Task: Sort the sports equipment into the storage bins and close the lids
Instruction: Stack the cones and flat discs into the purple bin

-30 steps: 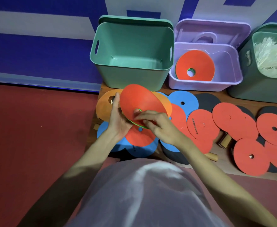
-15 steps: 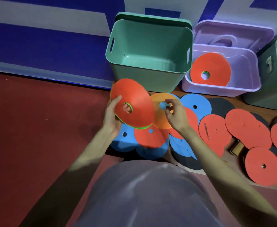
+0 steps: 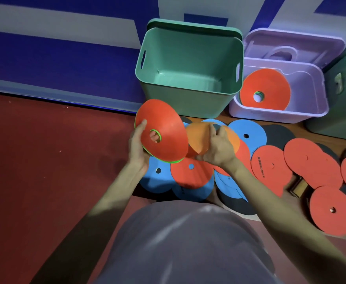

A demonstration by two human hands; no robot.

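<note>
My left hand (image 3: 137,142) grips a stack of disc cones, a red disc cone (image 3: 166,128) on top with a green one showing at its rim, tilted above the floor pile. My right hand (image 3: 217,146) holds an orange disc cone (image 3: 198,138) lifted off the pile, just right of the red one. Behind them stands an open teal bin (image 3: 188,95) with nothing inside. To its right is a lilac bin (image 3: 315,99) with a red disc cone (image 3: 268,87) leaning inside. Flat red, blue and black discs (image 3: 270,167) lie spread over the floor.
The teal bin's lid (image 3: 192,25) and the lilac lid (image 3: 291,42) lean against the wall behind their bins. A dark green bin (image 3: 344,111) holding white material sits at the far right. Red floor (image 3: 45,160) stretches to the left. My knee fills the lower middle.
My right hand has picked the orange disc cone up off the pile and brought it toward the red stack in my left hand. The view has shifted left.
</note>
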